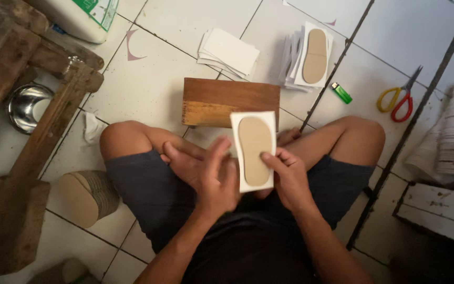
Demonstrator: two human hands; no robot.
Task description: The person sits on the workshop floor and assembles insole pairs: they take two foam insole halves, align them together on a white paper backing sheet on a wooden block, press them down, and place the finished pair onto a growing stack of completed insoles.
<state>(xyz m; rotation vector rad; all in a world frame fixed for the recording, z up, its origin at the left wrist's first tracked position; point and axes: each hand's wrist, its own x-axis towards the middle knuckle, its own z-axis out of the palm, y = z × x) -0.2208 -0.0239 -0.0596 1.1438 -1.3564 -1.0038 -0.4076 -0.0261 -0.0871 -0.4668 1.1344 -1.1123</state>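
Both hands, left (212, 181) and right (289, 179), closed on white card (254, 152) bearing tan insole; finished stack (311, 55) ahead, blank cards (228, 51) remain.

Floor (164, 89): white tiles, dark grout lines. Landmark: wooden block (230, 102), resting directly on the floor. Beyond it, a stack of white sheets (228, 51). Beyond and right, a second sheet stack topped by a tan sole cutout (316, 55). Right of the block: green lighter (341, 92), then red-and-yellow scissors (399, 98). Far left: steel bowl (26, 105). Near left: stack of tan soles (88, 196).
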